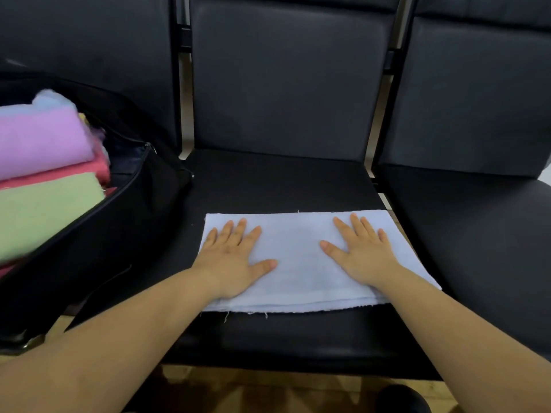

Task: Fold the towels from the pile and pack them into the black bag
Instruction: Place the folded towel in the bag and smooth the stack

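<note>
Towel [301,263], one, under two flat hands: left hand [235,257], right hand [362,251].

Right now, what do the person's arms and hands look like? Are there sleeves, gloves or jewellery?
Both forearms are bare as far as the picture shows; no sleeve is visible. The left hand and right hand wear no gloves. No ring, watch or bracelet is visible. The fingernails are short and look unpainted.
</note>
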`<state>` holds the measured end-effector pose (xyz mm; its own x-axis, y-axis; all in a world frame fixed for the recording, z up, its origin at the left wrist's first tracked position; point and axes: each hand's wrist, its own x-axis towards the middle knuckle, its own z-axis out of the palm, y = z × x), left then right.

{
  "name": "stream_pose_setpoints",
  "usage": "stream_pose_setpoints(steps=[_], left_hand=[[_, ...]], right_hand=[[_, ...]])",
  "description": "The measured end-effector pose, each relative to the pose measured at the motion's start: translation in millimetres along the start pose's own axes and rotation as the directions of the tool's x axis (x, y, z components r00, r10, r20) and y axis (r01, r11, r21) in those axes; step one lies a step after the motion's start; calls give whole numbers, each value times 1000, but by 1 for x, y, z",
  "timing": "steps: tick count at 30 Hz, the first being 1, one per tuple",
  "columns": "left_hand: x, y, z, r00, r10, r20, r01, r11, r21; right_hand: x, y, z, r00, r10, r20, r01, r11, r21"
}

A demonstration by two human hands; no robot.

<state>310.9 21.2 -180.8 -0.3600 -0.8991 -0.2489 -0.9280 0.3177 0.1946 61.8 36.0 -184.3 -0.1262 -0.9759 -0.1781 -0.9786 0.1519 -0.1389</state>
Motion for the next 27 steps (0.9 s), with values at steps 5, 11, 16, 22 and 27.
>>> stream_pose_setpoints(steps=[5, 11, 16, 22, 27], left_hand=[[-10, -14, -12, 985, 137, -106, -146, 986, -82], [-45, -54, -34, 943, 279, -183, -307, 941, -144], [-74, -75, -29, 936, 294, -193, -323, 936, -142], [-84, -86, -17, 952, 269, -145, -292, 941, -169], [-85, -77, -12, 933, 251, -258, -280, 956, -83]], right_hand=[[0, -17, -3, 994, -50, -94, 58, 995, 81], [-42, -80, -1, 836, -497, -232, 546, 798, 256], [-67, -125, 10, 763, -627, -153, 644, 722, 253], [-76, -149, 19, 812, -566, -140, 583, 792, 178], [-81, -155, 15, 835, -542, -96, 550, 819, 162]])
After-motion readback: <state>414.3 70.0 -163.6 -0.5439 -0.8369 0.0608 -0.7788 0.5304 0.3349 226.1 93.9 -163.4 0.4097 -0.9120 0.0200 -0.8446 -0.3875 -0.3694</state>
